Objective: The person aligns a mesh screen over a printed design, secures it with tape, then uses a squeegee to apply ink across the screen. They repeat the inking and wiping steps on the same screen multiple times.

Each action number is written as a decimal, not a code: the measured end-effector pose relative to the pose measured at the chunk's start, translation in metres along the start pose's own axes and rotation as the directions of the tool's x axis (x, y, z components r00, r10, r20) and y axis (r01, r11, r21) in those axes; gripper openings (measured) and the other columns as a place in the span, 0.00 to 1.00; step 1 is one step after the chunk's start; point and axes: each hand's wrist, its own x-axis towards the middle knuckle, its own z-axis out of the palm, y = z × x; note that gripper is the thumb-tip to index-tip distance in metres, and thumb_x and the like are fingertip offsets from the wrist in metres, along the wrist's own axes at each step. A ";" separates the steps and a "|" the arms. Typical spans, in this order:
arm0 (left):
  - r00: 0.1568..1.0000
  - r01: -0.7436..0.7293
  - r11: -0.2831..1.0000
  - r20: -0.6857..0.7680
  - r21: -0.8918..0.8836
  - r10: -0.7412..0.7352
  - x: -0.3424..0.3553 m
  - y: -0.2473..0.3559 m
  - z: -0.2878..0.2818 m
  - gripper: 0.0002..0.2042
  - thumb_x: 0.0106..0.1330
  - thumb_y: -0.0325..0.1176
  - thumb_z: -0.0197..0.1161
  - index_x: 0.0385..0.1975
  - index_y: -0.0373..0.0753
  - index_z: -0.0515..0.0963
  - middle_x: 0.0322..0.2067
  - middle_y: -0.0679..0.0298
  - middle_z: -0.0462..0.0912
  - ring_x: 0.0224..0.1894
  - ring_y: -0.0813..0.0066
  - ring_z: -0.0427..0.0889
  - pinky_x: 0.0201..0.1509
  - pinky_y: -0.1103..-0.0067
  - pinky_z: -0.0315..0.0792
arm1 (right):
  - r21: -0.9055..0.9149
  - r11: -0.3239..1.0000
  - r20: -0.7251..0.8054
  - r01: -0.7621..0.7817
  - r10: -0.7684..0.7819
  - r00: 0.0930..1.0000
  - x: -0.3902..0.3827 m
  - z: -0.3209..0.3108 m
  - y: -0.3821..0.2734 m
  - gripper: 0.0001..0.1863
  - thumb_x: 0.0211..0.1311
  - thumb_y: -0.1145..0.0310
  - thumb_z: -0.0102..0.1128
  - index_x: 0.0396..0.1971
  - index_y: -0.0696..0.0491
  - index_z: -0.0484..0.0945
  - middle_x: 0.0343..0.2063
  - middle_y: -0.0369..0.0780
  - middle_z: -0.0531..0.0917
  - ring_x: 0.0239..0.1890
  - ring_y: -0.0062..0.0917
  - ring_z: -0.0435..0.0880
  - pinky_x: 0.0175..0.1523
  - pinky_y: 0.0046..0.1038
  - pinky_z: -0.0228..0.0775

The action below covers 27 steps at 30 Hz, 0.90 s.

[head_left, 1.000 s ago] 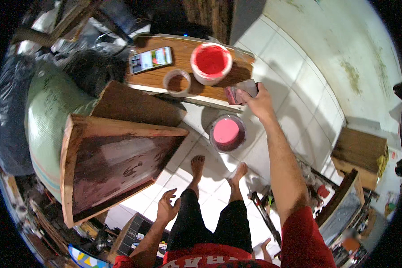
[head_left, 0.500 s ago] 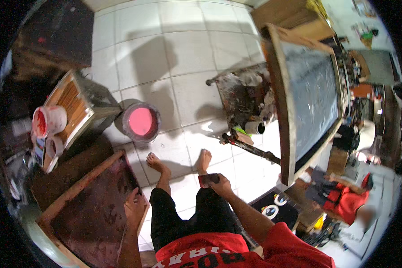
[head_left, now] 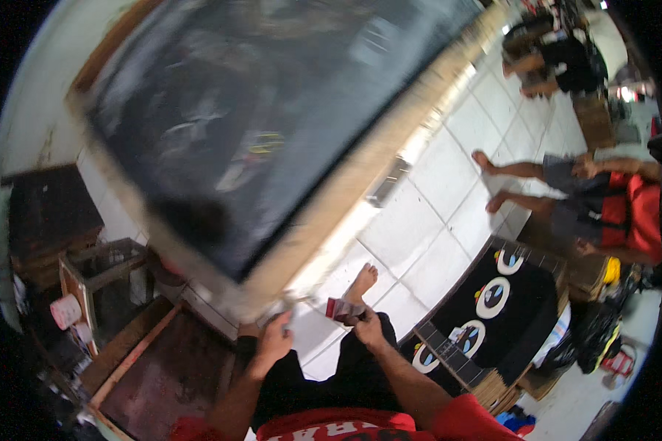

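Observation:
A large wooden-framed screen with a dark grey panel fills the upper middle, blurred and tilted, its lower corner close in front of me. My left hand is just below that corner, fingers pointing up at the wood; whether they touch it I cannot tell. In my right hand, held low over my right leg, is a small flat scraper with a dark red face. At lower left lies another wooden-framed screen, its panel dark reddish brown.
On the right, black cloth pieces printed with round white shapes lie on a low stand. Another person in a red shirt sits beyond them. A small stand with a white-and-red tub is at left. White floor tiles show between.
My view has turned right, and the grey screen now looms nearer and larger in the middle. My left hand has moved from the brown screen up to the grey screen's corner. The scraper stays in my right hand.

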 end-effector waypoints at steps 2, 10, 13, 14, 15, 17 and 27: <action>0.995 -0.088 0.994 0.046 -0.057 0.091 0.036 0.031 0.062 0.32 0.60 0.26 0.66 0.69 0.36 0.70 0.58 0.47 0.82 0.60 0.53 0.82 0.63 0.65 0.76 | 0.092 0.994 -0.021 -0.056 0.059 0.998 0.009 -0.057 0.002 0.17 0.64 0.72 0.70 0.50 0.61 0.78 0.41 0.42 0.87 0.40 0.27 0.87 0.44 0.30 0.80; 0.709 -0.341 0.922 -0.594 0.182 0.380 0.377 0.098 0.182 0.61 0.55 0.28 0.80 0.79 0.37 0.35 0.76 0.39 0.52 0.77 0.48 0.60 0.79 0.59 0.60 | 0.450 0.883 -0.354 -0.136 0.316 0.880 0.024 -0.246 0.038 0.22 0.68 0.68 0.70 0.59 0.52 0.75 0.43 0.41 0.87 0.41 0.32 0.89 0.44 0.35 0.79; 0.605 -0.091 0.937 -0.766 -0.338 -0.218 0.462 0.111 0.165 0.65 0.46 0.33 0.86 0.78 0.38 0.38 0.73 0.44 0.59 0.72 0.51 0.66 0.76 0.58 0.63 | 0.589 0.782 -0.363 -0.202 0.480 0.799 0.017 -0.264 0.077 0.19 0.70 0.69 0.68 0.58 0.50 0.75 0.43 0.39 0.87 0.39 0.32 0.90 0.43 0.34 0.80; 0.591 -0.025 0.909 -0.739 -0.417 -0.323 0.478 0.115 0.163 0.62 0.46 0.34 0.86 0.76 0.37 0.42 0.71 0.46 0.61 0.71 0.53 0.68 0.76 0.59 0.63 | 0.607 0.774 -0.339 -0.180 0.458 0.822 0.014 -0.264 0.089 0.19 0.69 0.69 0.68 0.57 0.50 0.76 0.43 0.38 0.88 0.39 0.31 0.90 0.43 0.33 0.80; 0.559 0.015 0.876 -0.722 -0.483 -0.408 0.491 0.119 0.160 0.59 0.46 0.34 0.86 0.74 0.35 0.46 0.70 0.48 0.64 0.70 0.54 0.69 0.76 0.60 0.63 | 0.631 0.755 -0.330 -0.180 0.472 0.818 0.012 -0.263 0.100 0.18 0.69 0.69 0.68 0.56 0.50 0.76 0.42 0.38 0.88 0.38 0.31 0.90 0.42 0.32 0.81; 0.532 -0.101 0.860 -0.758 -0.500 -0.378 0.502 0.121 0.154 0.55 0.47 0.34 0.86 0.71 0.34 0.51 0.68 0.50 0.67 0.69 0.57 0.71 0.75 0.61 0.64 | 0.663 0.721 -0.296 -0.202 0.500 0.814 0.011 -0.259 0.114 0.18 0.69 0.69 0.69 0.55 0.51 0.76 0.42 0.38 0.88 0.38 0.30 0.90 0.41 0.31 0.81; 0.435 -0.203 0.865 -0.834 -0.459 -0.340 0.512 0.081 0.158 0.53 0.41 0.36 0.89 0.66 0.34 0.58 0.65 0.49 0.69 0.62 0.58 0.76 0.70 0.62 0.70 | 0.682 0.712 -0.238 -0.165 0.429 0.871 0.031 -0.239 0.079 0.21 0.68 0.70 0.71 0.56 0.55 0.74 0.45 0.41 0.85 0.38 0.30 0.89 0.43 0.31 0.80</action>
